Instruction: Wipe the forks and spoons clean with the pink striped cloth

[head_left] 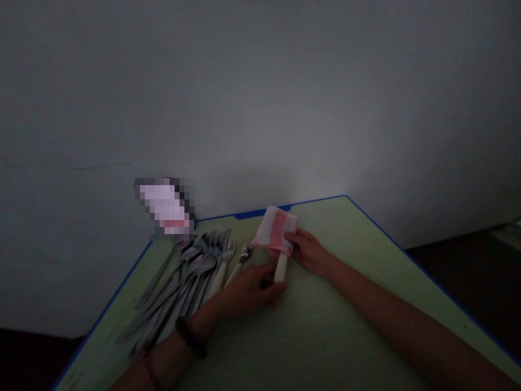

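My left hand (251, 289) is closed around the white handle of a utensil (280, 268) on the green table (366, 260). My right hand (308, 251) pinches a white cloth with a pink stripe (275, 230) that is wrapped over the utensil's upper end. The utensil's head is hidden under the cloth. A dark bead bracelet sits on my left wrist.
A row of several metal spoons and white-handled utensils (191, 271) lies on the table to the left of my hands. A blurred white and pink object (165, 209) stands at the table's far left corner. A plain wall rises behind the blue-edged table.
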A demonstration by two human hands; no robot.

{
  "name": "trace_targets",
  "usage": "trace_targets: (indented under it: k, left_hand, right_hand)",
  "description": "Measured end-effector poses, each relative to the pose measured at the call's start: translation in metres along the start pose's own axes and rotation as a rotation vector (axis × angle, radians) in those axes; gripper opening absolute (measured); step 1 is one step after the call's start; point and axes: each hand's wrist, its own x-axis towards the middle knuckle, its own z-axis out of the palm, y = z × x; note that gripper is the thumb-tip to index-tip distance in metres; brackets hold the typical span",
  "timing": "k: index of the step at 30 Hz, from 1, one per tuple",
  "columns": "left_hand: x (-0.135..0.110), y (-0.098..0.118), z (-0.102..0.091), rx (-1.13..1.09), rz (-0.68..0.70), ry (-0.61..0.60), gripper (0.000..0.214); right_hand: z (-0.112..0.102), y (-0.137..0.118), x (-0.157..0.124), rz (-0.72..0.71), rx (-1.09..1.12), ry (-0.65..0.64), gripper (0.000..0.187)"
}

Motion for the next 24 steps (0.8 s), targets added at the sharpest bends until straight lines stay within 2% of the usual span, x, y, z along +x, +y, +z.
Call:
trace_targets:
  k: [5, 8, 13, 20, 24]
  left_hand:
    - [-0.0008, 0.0025, -0.0001, -0.03, -0.009, 0.004, 0.027]
    - [-0.0011, 0.0032, -0.0004, -0.036, -0.004, -0.008, 0.027]
    - [-0.001, 0.0018, -0.0001, 0.005, 0.004, 0.011, 0.025]
    - [-0.0014, 0.0027, -0.0006, -0.028, 0.002, -0.028, 0.026]
    - [-0.0024, 0.0036, -0.0007, 0.032, 0.023, 0.012, 0.025]
  right_hand:
    - [0.0045, -0.004, 0.0, -0.014, 0.138, 0.101, 0.02]
    - [0.0054, -0.0062, 0.0005, 0.033, 0.186, 0.105, 0.021]
    - [0.0028, -0.0035, 0.0004, -0.017, 0.055, 0.096, 0.019]
    - [0.0, -0.0005, -0.0017, -0.027, -0.066, -0.025, 0.025]
    - [-0.0036, 0.0033, -0.0011, -0.101, -0.161, -0.067, 0.028]
